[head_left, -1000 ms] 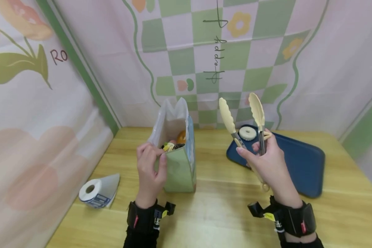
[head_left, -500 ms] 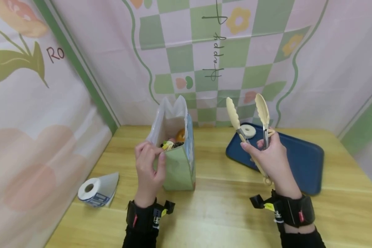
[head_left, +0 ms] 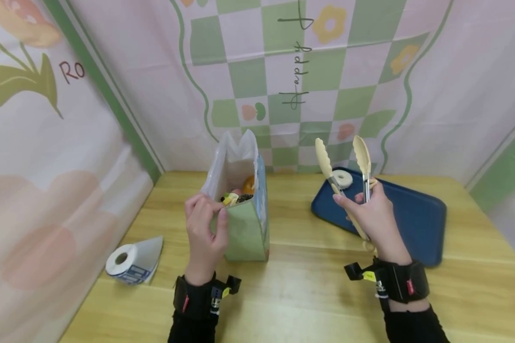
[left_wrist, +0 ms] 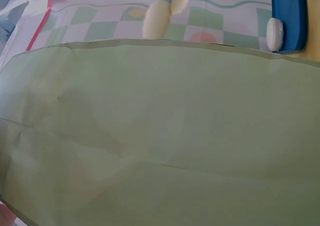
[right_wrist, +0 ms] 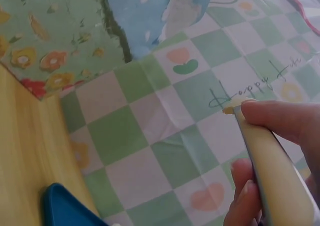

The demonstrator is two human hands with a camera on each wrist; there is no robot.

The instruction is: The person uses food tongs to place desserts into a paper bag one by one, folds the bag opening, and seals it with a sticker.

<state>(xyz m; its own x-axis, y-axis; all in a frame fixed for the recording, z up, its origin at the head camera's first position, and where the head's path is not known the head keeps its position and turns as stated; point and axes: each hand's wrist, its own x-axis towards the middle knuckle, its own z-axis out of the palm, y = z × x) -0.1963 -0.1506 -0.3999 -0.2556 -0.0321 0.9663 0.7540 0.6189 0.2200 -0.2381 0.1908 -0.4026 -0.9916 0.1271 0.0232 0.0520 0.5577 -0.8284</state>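
In the head view a green paper bag stands upright with its top open. My left hand pinches the near rim of the bag between thumb and fingers. Inside lie a round golden bun and other colourful food, partly hidden by the bag wall. My right hand holds a pair of cream-tipped tongs, tips up and spread, with nothing between them. Behind the tongs a white ring-shaped donut lies on the blue tray. The bag's green side fills most of the left wrist view.
A roll of labels lies on the wooden table at the left, its loose end sticking out. A patterned cloth hangs behind the table, and another cloth hangs along the left side.
My right hand has shifted a little to the right with the tongs, whose tips stay spread. The left hand keeps its hold on the bag rim. The head view has tilted slightly.
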